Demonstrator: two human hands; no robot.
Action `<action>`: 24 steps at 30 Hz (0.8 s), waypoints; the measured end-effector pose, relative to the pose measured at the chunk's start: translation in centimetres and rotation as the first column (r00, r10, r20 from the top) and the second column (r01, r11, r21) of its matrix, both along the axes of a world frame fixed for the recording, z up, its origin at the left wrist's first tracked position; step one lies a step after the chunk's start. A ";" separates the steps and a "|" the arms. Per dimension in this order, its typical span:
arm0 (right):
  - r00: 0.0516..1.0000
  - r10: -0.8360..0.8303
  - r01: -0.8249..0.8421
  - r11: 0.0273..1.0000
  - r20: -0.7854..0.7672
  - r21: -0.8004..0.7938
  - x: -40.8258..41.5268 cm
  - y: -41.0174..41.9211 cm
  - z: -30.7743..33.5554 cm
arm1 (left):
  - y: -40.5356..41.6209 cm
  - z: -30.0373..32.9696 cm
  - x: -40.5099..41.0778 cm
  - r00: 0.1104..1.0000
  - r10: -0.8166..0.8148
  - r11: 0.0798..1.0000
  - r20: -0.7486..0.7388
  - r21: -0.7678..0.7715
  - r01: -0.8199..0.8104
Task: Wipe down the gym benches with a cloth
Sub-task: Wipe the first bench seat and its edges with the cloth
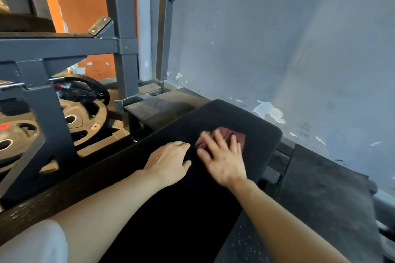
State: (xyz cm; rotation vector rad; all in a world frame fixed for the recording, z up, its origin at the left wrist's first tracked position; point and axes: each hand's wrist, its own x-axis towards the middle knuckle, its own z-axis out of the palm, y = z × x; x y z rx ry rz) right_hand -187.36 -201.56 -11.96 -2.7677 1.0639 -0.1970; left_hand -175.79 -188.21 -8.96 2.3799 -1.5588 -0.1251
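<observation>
A black padded gym bench [241, 117] runs from the bottom middle up toward the far right. A crumpled dark red cloth [232, 135] lies on the pad near its far end. My right hand [222, 156] presses flat on the cloth with its fingers spread and straight; the hand is blurred. My left hand [168, 162] rests on the pad just left of the cloth, its fingers curled against the surface and holding nothing that I can see.
A grey steel rack frame [126, 49] stands at the left with black weight plates [85, 111] stacked behind it. A grey wall with peeling paint [299, 49] runs close along the right. Dark rubber floor mats [324, 194] lie beside the bench.
</observation>
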 end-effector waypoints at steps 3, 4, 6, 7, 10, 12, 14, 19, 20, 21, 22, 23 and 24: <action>0.996 -0.007 0.007 1.000 -0.089 0.002 0.0 -2.6 0.5 | -2.9 -0.5 1.0 1.000 0.004 0.999 0.006 0.042 -0.005; 0.995 -0.054 0.054 0.999 -0.090 0.000 -0.4 -4.5 0.9 | -3.5 -0.7 1.3 1.000 -0.003 0.997 0.007 0.076 0.003; 0.984 -0.144 0.147 0.989 -0.104 0.021 -0.4 -8.4 1.1 | -4.5 -0.8 2.2 0.998 -0.043 0.988 0.036 0.148 0.037; 0.979 -0.165 0.171 0.985 -0.117 0.037 -0.1 -10.0 1.0 | -4.8 -0.7 2.6 0.996 -0.075 0.981 0.057 0.183 0.064; 0.981 -0.140 0.142 0.990 -0.136 0.001 2.7 -12.8 0.4 | -5.5 0.3 3.4 0.979 -0.172 0.951 0.109 0.277 0.136; 0.987 -0.108 0.109 0.994 -0.122 0.007 5.9 -13.7 0.3 | -5.9 0.9 3.9 0.966 -0.221 0.930 0.137 0.328 0.166; 0.988 -0.020 0.023 1.000 -0.156 0.019 9.2 -14.1 0.2 | -6.2 1.2 4.4 0.953 -0.261 0.916 0.154 0.351 0.194; 0.971 0.168 -0.167 0.986 -0.172 0.025 12.8 -15.2 -0.1 | -6.0 0.8 4.7 0.948 -0.274 0.921 0.159 0.328 0.211; 0.973 0.153 -0.153 0.988 -0.172 0.014 12.0 -15.8 0.0 | -5.8 0.7 4.6 0.950 -0.270 0.921 0.155 0.328 0.208; 0.980 0.094 -0.096 0.995 -0.176 -0.003 10.8 -16.4 0.2 | -5.7 0.5 4.6 0.953 -0.264 0.923 0.148 0.326 0.205; 0.987 0.003 -0.006 1.000 -0.158 -0.018 9.5 -17.3 0.2 | -5.7 0.4 4.5 0.956 -0.256 0.926 0.140 0.321 0.200; 0.986 -0.098 0.099 0.995 -0.136 -0.003 8.0 -17.9 0.6 | -5.7 0.2 4.5 0.959 -0.248 0.929 0.136 0.314 0.196; 0.976 -0.180 0.185 0.982 -0.122 0.026 6.8 -18.2 0.9 | -5.7 0.2 4.4 0.961 -0.242 0.931 0.135 0.313 0.190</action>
